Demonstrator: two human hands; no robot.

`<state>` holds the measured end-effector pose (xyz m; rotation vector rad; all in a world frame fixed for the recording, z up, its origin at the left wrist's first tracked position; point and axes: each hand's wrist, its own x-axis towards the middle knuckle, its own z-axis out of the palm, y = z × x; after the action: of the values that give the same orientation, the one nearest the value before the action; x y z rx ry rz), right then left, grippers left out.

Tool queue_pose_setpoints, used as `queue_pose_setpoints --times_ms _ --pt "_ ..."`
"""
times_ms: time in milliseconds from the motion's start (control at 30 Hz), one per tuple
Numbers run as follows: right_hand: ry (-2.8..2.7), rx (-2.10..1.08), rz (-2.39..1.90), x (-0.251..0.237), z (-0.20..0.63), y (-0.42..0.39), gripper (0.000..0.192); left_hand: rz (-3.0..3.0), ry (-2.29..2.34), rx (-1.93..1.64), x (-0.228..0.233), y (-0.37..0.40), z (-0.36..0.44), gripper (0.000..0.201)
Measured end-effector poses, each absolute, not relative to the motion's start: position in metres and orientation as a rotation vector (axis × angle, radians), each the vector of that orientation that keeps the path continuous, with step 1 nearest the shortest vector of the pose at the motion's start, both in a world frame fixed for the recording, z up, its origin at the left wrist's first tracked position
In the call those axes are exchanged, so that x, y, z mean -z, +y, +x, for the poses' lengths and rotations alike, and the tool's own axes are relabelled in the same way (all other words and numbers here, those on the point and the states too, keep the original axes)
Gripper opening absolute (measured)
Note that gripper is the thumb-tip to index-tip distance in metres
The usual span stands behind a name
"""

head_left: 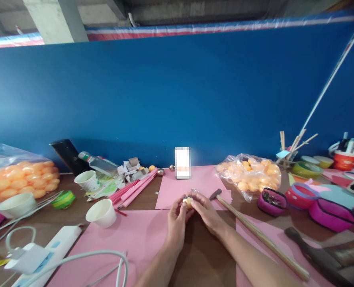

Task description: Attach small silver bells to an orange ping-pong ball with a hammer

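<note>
My left hand (pixel 177 217) and my right hand (pixel 205 209) meet over a pink paper sheet (pixel 177 189) on the brown table. Together they pinch a small pale yellow ball (pixel 188 200) between the fingertips, with a small metal piece at its top. A hammer (pixel 254 229) with a long wooden handle lies just right of my right hand, its head close to my fingers.
Bags of orange balls sit at the left (pixel 15 175) and the back right (pixel 251 173). Two white cups (pixel 101 213) (pixel 87 180), a white power strip (pixel 45 251) with cables, magenta cases (pixel 332 215) and bowls crowd the sides. A blue wall rises behind.
</note>
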<state>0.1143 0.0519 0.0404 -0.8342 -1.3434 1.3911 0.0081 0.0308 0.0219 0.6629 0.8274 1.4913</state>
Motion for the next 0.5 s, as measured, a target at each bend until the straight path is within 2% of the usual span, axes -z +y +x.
queue_pose_setpoints --times_ms 333,500 --pt "-1.323 -1.432 -0.821 -0.0452 0.1154 0.0514 0.025 0.647 0.841 -1.493 -0.0248 0.0279 0.0069 0.035" --pt "-1.315 -1.437 -0.822 -0.0434 0.1167 0.0531 0.023 0.62 0.863 -1.484 -0.0228 0.0281 0.0055 0.039"
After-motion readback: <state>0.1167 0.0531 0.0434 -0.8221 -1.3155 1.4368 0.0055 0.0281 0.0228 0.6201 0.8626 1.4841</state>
